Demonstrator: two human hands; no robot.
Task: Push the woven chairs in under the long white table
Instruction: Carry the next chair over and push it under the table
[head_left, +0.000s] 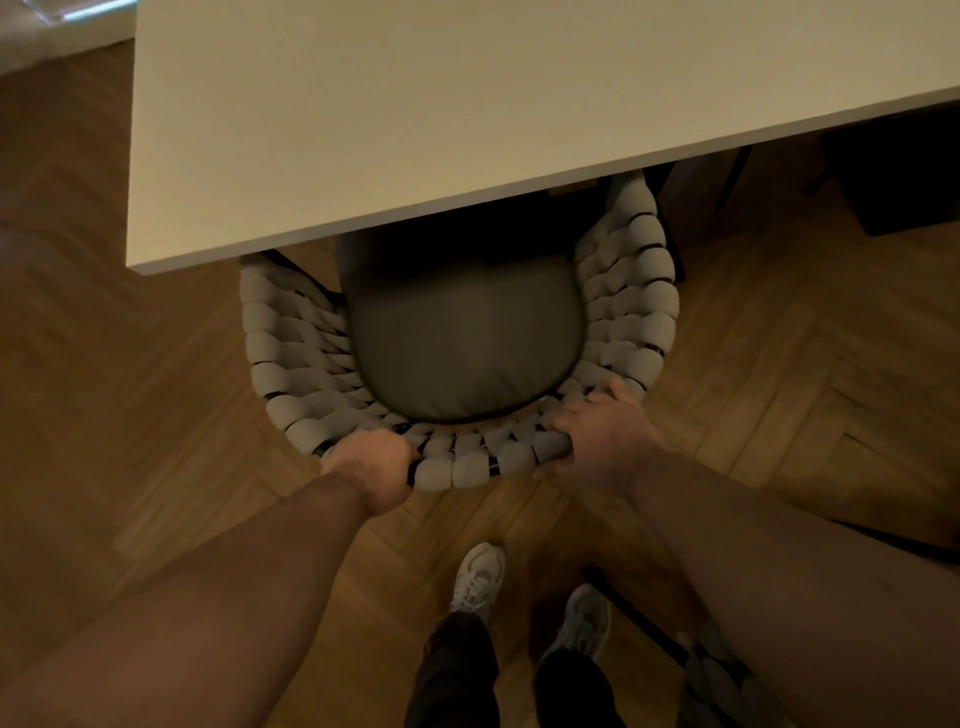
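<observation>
A woven chair with a thick pale rope backrest and a grey round seat cushion stands partly under the long white table. The front of the seat is hidden beneath the tabletop edge. My left hand grips the curved back rim on its left side. My right hand grips the same rim on its right side. Both forearms reach forward from the bottom of the view.
Herringbone wood floor surrounds the chair. My two feet in pale sneakers stand just behind it. Part of another woven chair shows at the bottom right. Dark furniture legs sit under the table at the upper right.
</observation>
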